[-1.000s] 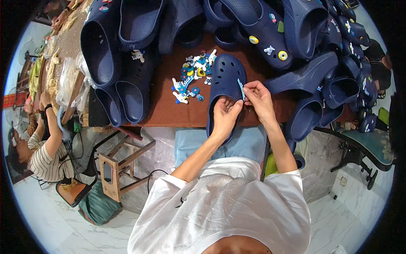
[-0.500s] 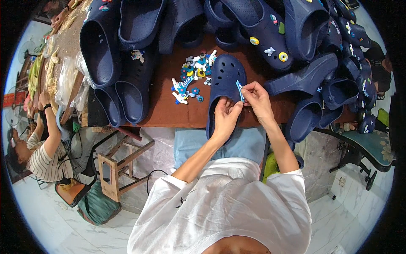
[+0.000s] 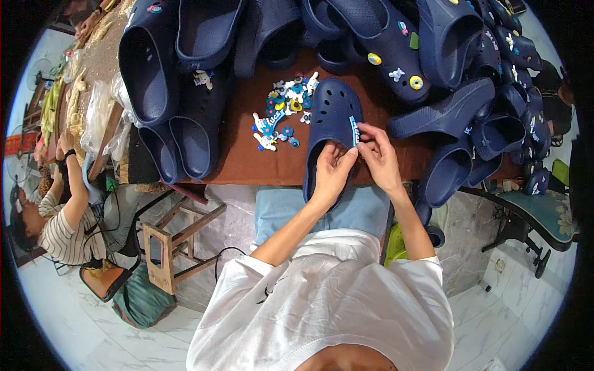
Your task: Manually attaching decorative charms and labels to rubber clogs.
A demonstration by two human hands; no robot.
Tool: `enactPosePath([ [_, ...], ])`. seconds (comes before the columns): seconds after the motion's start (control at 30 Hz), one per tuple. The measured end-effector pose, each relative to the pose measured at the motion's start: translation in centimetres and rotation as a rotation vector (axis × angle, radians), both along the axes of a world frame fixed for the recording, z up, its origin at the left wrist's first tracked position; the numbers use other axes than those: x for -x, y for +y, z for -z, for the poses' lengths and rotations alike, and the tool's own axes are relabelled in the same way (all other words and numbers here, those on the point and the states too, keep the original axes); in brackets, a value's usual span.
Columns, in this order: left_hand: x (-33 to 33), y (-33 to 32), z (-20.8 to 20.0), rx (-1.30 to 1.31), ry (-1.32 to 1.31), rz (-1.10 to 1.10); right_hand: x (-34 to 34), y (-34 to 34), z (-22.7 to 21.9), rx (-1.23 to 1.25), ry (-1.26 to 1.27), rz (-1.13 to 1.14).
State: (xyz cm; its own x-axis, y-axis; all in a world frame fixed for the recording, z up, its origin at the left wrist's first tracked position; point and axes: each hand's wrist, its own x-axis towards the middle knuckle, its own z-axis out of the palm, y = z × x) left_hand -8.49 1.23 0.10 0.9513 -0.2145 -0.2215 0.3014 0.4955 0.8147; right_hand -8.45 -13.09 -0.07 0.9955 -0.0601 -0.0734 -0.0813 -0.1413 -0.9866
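A navy clog point(image 3: 331, 108) with round holes lies before me at the table's front edge, toe pointing away. My left hand point(image 3: 334, 170) grips its right side, fingers inside the foot opening and thumb on the outer rim. Against the right side of the upper sits a narrow light-blue shoe charm point(image 3: 354, 131) with white lettering. At its lower end are the bent thumb and fingers of my right hand point(image 3: 380, 161), closed on the charm. Left of the clog is a loose pile of charms point(image 3: 289, 102) in white, blue, yellow and black.
Navy clogs point(image 3: 148, 74) are heaped along the table's left and far sides, and more clogs point(image 3: 442, 114) lie at the right, some with charms. Brown cloth point(image 3: 241, 161) covers the tabletop. A wooden stool point(image 3: 162, 256) stands at lower left; a person point(image 3: 68, 222) in stripes works beyond it.
The charm now lies along the clog's side rather than standing away from it. My right hand has shifted slightly, its fingers closer to the clog. My left hand still grips the clog.
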Motion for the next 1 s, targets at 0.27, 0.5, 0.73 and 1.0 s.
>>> enactPosePath([
  [0.27,0.1,-0.5,0.2,0.043,-0.029,-0.021,0.0,0.9,0.9,-0.038,-0.003,0.067],
  [0.5,2.0,1.9,0.0,-0.188,-0.183,-0.033,0.6,1.5,0.6,-0.021,-0.009,0.125],
  [0.73,2.6,11.0,-3.0,-0.836,-0.388,-0.172,1.3,2.2,-2.3,0.241,-0.174,0.182],
  [1.0,-1.2,14.6,0.9,-1.345,-0.529,-0.37,1.0,5.1,-4.0,0.609,-0.399,0.126],
])
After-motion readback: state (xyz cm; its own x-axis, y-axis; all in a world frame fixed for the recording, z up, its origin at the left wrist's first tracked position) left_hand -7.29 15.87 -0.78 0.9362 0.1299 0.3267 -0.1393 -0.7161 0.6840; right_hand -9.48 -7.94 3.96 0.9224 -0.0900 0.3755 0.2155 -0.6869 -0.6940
